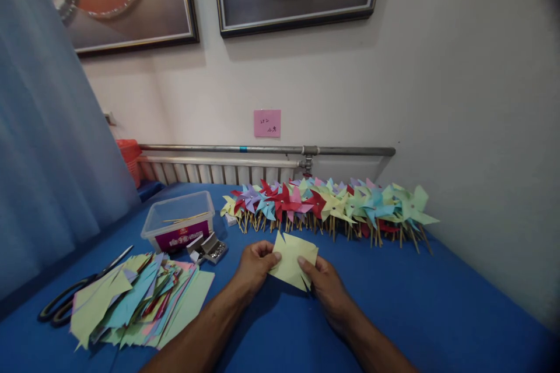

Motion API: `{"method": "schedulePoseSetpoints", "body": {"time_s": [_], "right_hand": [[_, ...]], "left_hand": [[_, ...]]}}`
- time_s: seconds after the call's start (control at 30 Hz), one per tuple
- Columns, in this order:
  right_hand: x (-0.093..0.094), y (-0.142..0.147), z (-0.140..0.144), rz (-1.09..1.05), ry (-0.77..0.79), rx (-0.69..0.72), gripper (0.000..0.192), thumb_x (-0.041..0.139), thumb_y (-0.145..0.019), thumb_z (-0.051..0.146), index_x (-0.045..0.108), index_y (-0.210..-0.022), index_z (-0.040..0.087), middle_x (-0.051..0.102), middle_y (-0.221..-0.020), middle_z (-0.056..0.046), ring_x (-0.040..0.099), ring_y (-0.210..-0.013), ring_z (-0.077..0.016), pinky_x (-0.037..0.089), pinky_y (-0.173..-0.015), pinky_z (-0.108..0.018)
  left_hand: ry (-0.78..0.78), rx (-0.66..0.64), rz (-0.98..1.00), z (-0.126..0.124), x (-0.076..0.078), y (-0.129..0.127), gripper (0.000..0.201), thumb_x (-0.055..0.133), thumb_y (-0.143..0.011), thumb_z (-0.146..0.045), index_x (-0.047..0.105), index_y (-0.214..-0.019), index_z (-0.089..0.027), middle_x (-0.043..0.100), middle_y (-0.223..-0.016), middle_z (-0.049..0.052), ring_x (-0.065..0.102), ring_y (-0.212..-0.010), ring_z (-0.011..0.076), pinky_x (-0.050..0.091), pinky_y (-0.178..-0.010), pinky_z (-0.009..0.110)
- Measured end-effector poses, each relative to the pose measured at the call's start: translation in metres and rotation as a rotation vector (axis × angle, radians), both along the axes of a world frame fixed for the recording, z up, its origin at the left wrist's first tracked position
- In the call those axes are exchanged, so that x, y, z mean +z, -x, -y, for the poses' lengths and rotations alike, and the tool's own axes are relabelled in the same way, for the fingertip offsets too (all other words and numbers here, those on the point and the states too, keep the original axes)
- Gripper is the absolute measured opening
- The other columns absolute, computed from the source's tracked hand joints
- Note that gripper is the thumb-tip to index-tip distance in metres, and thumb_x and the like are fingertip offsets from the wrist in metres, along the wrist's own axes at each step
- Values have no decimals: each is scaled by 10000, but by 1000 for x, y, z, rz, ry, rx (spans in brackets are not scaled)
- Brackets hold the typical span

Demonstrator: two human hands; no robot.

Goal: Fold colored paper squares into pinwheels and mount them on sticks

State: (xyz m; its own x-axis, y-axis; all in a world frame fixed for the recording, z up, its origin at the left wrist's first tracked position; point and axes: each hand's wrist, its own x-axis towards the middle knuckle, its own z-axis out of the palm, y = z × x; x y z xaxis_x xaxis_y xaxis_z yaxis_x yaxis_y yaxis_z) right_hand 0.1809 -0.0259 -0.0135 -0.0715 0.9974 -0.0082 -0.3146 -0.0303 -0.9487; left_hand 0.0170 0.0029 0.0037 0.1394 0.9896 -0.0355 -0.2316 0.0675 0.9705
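Between my two hands is a pale yellow paper square (292, 261) with slits cut in from its corners. My left hand (257, 265) pinches its left edge, thumb on top. On the right edge, my right hand (324, 281) grips the same paper, its thumb also on the face and the fingers behind, mostly hidden. Beyond the hands stand many finished paper pinwheels (283, 201) on thin sticks, in red, yellow, blue, green, pink and purple. A pile of cut coloured paper (144, 303) lies to the left of my left forearm.
Black-handled scissors (83, 285) lie partly under the paper pile. Behind it are a small open box of metal pins (215, 248) and a clear plastic tub (177, 210) with thin sticks across it. A radiator and pipe (262, 150) run along the wall; a blue curtain (56, 128) hangs at left.
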Motion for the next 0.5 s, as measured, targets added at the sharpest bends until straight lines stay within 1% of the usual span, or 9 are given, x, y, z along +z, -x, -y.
{"method": "schedulePoseSetpoints", "body": {"time_s": [0.1,0.23,0.5], "right_hand": [[2,0,2,-10,2,-12,558,783,-734,594,752,-1066,147,801,-871,-107,745,-820,-296,571,-784,-413],[-1,1,2,-19,3,-8,599,778,-715,636,757,-1050,141,797,-828,-102,743,-786,-293,570,-765,-408],[-6,6,1,9,-14,-7,591,768,-731,633,754,-1067,148,797,-860,-99,733,-833,-295,557,-806,-427]], "left_hand": [[6,5,-5,0,-1,-2,353,861,-488,-379,608,-591,-155,615,-517,-8,503,-466,99,355,-514,227],[10,44,-37,1,0,-2,320,846,-497,-352,607,-582,-157,594,-493,-20,476,-446,90,342,-488,221],[-16,96,-28,-3,-2,2,350,852,-498,-384,616,-616,-154,594,-506,-23,469,-440,88,351,-476,221]]}}
